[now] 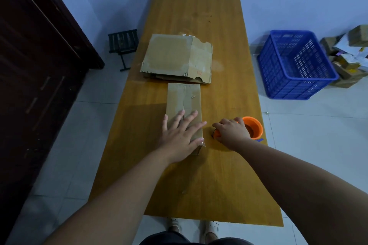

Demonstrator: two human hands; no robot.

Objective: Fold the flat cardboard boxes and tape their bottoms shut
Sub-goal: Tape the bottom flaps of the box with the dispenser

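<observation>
1. A folded box [184, 99] of brown cardboard lies on the wooden table [199, 2], roughly at the middle of its length. A seam runs lengthwise down the top face.
2. The left hand [179, 137] rests palm-down on the near end of the folded box. Its fingers [196, 125] are straight and spread apart, lying flat on the cardboard, with the thumb along the box's near right corner.
3. Just right of the folded box's near end, an orange tape dispenser [253, 127] sits on the table, apart from the box.
4. The right hand [231, 132] covers the dispenser's left side from above, its fingers [220, 125] curled down and clamped around it.
5. Just beyond the folded box's far end lies a stack of flat cardboard [171, 55], a little wider than the box, with ragged edges. Whether the two touch cannot be told.
6. On the floor well to the right of the folded box stands a blue crate [294, 63], with a heap of parcels [348, 61] further right again.
7. Off to the far left of the folded box, on the floor beside the table, is a small black stool [123, 43]. A dark wooden cabinet [29, 65] stands further left.
</observation>
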